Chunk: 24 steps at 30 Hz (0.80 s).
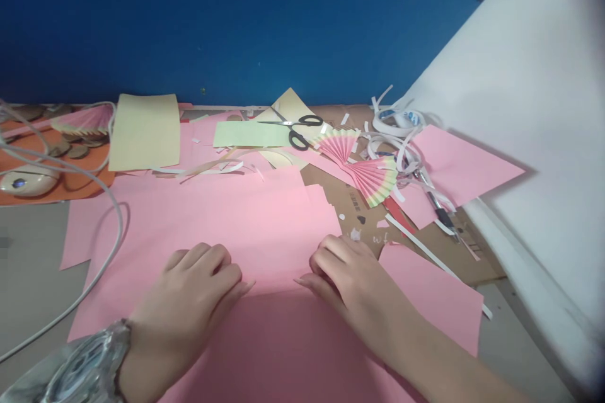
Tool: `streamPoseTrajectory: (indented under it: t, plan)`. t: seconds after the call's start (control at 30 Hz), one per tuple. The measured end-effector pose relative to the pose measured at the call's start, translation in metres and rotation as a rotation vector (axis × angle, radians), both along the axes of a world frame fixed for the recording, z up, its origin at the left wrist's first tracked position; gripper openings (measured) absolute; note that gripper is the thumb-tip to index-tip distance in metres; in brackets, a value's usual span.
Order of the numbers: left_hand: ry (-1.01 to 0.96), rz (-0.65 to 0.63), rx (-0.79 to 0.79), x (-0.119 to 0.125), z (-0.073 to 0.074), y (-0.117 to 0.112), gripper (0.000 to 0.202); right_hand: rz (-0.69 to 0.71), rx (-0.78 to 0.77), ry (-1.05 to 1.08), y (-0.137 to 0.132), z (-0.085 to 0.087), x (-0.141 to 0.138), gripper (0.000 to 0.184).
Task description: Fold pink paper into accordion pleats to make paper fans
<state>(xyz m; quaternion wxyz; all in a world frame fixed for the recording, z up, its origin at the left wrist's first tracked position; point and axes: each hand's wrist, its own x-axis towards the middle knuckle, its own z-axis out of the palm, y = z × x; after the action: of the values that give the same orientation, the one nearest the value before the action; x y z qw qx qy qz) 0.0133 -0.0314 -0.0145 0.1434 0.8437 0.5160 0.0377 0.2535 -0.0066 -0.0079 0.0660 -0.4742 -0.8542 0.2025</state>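
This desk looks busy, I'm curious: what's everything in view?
Pink paper: several, pink, centre and right
Pleated fans: two, pink and yellow-green, right and left
Scissors: one, black-handled, back centre
Green paper: one, green, under scissors
Yellow paper: two, yellow, back
Orange sheet: one, orange, left
Discs: several, brown, on orange sheet
Unclear device: one, white, left
Cable: count unclear, white, left
Strips: many, mostly white, right
Pen: one, black-silver, right
Cardboard: some, brown, right
Table: one, grey, underneath
Backdrop: one, blue, back
Panel: one, white, right
Wristwatch: one, grey, left wrist
Left hand, right hand: one each, bare, on pink paper
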Motion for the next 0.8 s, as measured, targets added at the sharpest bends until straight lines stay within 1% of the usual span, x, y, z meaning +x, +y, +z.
streamPoseTrajectory:
  t: [0.1, 0.2, 0.47, 0.63, 0.7, 0.8]
  plan:
    - [0.014, 0.005, -0.010, -0.0016, 0.0007, -0.0007, 0.026, -0.007, 0.056, -0.036, 0.0035, 0.0000, 0.0027, 0.028]
    - [0.013, 0.003, -0.027, -0.0030, 0.0006, -0.0010, 0.026, 0.016, 0.107, -0.051, 0.0063, 0.0007, 0.0044, 0.029]
    - [0.008, 0.007, -0.069, -0.0048, 0.0008, 0.0015, 0.028, 0.090, 0.147, -0.108, 0.0100, 0.0003, 0.0077, 0.028]
    - [-0.003, 0.003, -0.062, -0.0041, 0.0044, 0.0037, 0.026, 0.065, 0.161, -0.100, 0.0106, 0.0026, 0.0049, 0.029]
    - [-0.001, 0.011, -0.063, -0.0045, 0.0059, 0.0041, 0.025, 0.032, 0.145, -0.091, 0.0106, 0.0036, 0.0036, 0.029]
    - [-0.024, 0.041, -0.065, -0.0058, 0.0065, 0.0052, 0.024, -0.025, 0.125, -0.059, 0.0106, 0.0015, 0.0046, 0.022]
